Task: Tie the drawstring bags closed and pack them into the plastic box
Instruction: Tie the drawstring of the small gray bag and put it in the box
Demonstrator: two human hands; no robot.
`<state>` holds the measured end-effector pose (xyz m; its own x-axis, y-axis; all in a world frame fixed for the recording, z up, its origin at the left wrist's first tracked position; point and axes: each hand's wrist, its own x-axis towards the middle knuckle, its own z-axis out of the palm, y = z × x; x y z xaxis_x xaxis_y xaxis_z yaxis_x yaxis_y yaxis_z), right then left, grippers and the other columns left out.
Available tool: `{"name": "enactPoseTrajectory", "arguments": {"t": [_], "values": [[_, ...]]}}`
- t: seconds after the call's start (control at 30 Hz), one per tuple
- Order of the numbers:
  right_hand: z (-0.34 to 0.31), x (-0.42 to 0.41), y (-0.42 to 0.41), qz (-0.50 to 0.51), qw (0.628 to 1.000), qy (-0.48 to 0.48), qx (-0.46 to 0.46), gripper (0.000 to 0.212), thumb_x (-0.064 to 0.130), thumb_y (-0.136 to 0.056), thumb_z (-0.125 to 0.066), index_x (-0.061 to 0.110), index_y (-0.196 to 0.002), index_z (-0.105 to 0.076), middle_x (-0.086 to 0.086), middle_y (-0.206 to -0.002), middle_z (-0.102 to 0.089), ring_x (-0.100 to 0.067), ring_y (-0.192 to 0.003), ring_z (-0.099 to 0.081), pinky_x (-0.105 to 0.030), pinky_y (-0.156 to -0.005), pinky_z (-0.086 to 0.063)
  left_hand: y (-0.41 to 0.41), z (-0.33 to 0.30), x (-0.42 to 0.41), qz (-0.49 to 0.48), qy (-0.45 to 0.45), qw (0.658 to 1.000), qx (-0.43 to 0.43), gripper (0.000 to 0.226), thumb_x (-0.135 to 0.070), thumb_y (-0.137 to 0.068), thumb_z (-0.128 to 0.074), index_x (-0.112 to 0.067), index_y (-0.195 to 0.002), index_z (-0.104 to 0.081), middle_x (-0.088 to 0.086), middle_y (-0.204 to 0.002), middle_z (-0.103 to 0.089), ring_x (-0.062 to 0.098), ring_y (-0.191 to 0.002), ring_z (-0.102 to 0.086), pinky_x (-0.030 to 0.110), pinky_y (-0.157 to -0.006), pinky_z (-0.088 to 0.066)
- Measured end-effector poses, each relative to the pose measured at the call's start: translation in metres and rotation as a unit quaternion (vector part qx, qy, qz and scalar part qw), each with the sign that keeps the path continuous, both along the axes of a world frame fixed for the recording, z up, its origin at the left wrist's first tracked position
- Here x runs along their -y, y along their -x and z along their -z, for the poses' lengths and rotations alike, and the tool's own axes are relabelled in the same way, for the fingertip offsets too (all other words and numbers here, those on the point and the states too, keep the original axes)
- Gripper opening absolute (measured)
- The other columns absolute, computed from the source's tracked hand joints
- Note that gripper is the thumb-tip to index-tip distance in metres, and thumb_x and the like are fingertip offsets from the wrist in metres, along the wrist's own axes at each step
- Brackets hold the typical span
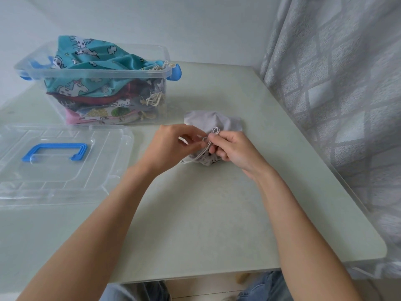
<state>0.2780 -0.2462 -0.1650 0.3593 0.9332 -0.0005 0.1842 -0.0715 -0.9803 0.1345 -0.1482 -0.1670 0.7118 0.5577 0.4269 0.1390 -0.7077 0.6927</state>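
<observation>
Lying on the pale green table [195, 213] just to the right of the clear plastic box [91, 71] is a grey drawstring bag [213, 120], its gathered neck facing the person. Both hands are working its grey cord [213, 132]: the left hand [171, 146] is pinching one strand while the right hand [234, 151] is gripping a loop. The box is sitting packed with printed bags, a teal unicorn bag [91, 55] topmost, and its lid [54, 161] with a blue handle is lying in front of it.
</observation>
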Motion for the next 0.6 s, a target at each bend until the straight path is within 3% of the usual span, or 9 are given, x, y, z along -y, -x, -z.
{"name": "enactPoseTrajectory", "arguments": {"t": [0.2,0.33,0.4,0.5,0.6], "values": [[-0.001,0.000,0.000,-0.007,0.999,0.005,-0.047,0.019,0.011,-0.096,-0.049,-0.001,-0.089,-0.063,-0.004,-0.066,-0.058,-0.005,-0.044,-0.037,-0.014,-0.040,-0.026,-0.003,0.005,0.000,-0.023,-0.061,0.998,0.005,0.006,-0.027,-0.090,-0.051,-0.025,-0.088,-0.056,-0.007,-0.087,-0.061,0.015,-0.077,-0.063,0.033,-0.064,-0.051],[0.000,0.000,-0.001,-0.011,0.997,-0.012,-0.072,0.017,0.009,-0.095,-0.050,0.003,-0.085,-0.063,-0.004,-0.068,-0.061,-0.005,-0.046,-0.042,-0.014,-0.040,-0.029,-0.008,0.007,0.009,0.006,0.130,0.989,0.073,0.016,-0.013,-0.095,-0.050,-0.026,-0.086,-0.050,-0.013,-0.075,-0.060,0.007,-0.070,-0.061,0.023,-0.065,-0.048],[0.001,0.000,-0.003,-0.014,0.997,-0.015,-0.071,0.016,0.008,-0.095,-0.050,0.004,-0.086,-0.063,-0.004,-0.068,-0.061,-0.006,-0.047,-0.043,-0.014,-0.040,-0.031,-0.007,0.007,0.008,0.026,0.198,0.976,0.083,0.013,-0.013,-0.090,-0.058,-0.025,-0.092,-0.054,-0.010,-0.079,-0.062,0.007,-0.071,-0.063,0.022,-0.069,-0.049],[0.001,0.002,-0.006,-0.019,0.995,-0.022,-0.093,0.015,0.008,-0.095,-0.050,0.000,-0.092,-0.062,-0.001,-0.068,-0.062,-0.005,-0.049,-0.044,-0.013,-0.042,-0.034,-0.004,0.007,0.004,0.042,0.250,0.966,0.045,0.031,-0.008,-0.074,-0.075,-0.021,-0.098,-0.059,0.001,-0.085,-0.067,0.009,-0.074,-0.066,0.018,-0.071,-0.053],[0.001,0.002,-0.007,-0.035,0.992,-0.031,-0.116,0.012,0.007,-0.094,-0.051,0.002,-0.092,-0.061,0.001,-0.067,-0.062,-0.003,-0.050,-0.046,-0.013,-0.043,-0.034,-0.005,0.007,0.003,0.046,0.266,0.962,0.044,0.025,-0.002,-0.068,-0.076,-0.014,-0.087,-0.065,0.000,-0.077,-0.072,0.009,-0.074,-0.068,0.018,-0.072,-0.054]]}}
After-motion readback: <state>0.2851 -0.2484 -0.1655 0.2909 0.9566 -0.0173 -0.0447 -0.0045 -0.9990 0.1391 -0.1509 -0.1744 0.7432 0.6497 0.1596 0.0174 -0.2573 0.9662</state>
